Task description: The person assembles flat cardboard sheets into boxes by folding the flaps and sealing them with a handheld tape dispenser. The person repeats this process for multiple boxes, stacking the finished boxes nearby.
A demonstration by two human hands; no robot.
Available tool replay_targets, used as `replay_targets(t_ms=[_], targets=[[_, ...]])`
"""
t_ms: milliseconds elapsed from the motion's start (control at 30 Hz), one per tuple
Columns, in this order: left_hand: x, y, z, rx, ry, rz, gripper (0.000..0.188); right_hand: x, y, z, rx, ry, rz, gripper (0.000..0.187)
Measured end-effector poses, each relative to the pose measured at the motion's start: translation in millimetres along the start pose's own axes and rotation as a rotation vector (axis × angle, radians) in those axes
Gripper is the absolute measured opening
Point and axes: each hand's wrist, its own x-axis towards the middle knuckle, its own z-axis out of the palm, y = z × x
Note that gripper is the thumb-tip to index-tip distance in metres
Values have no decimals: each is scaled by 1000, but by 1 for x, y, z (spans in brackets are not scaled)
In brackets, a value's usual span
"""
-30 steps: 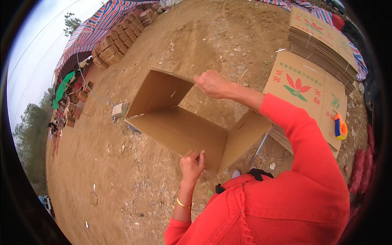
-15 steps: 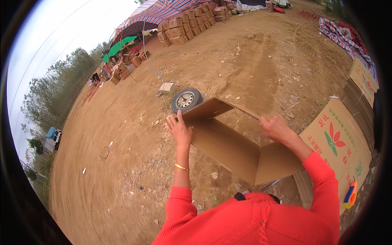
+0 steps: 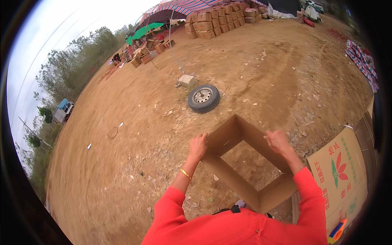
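A brown cardboard box (image 3: 229,174), its four walls squared up and both ends gaping, hangs in front of me; bare ground shows through it. My left hand (image 3: 199,145) is closed on its left corner edge, the wrist wearing a gold bracelet. On the opposite wall's upper edge, my right hand (image 3: 278,143) grips with curled fingers. Flat printed cardboard sheets (image 3: 341,167) are stacked beside my right arm. An orange and blue tape dispenser (image 3: 337,231) lies on that stack, at its near end.
Beyond the box a wheel with a tyre (image 3: 203,98) lies on the dirt, next to a pale block (image 3: 187,80) at a pole's foot. Stacked cartons (image 3: 204,25) stand under a striped canopy (image 3: 179,7). Striped sheeting (image 3: 361,63) lies far right. A truck (image 3: 63,110) is far left.
The box has gone from a slanted, partly folded shape to an open rectangular frame. My left hand has shifted right and lower and closed on its edge. The view has turned left.
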Motion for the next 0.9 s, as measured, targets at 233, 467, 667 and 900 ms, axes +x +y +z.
replay_targets(t_ms=[233, 467, 667, 900], targets=[[-46, -28, 28, 62, -73, -195, 23, 19, -16, 83, 162, -116, 9, 17], [-81, -39, 101, 65, -241, -313, 23, 23, -8, 175, 180, -209, 77, 9], [-114, -46, 185, -22, -432, -427, 30, 20, 12, 255, 92, -339, 125, 15], [-125, -53, 252, -30, -549, -360, 36, 14, 47, 327, 63, -385, 274, 17]])
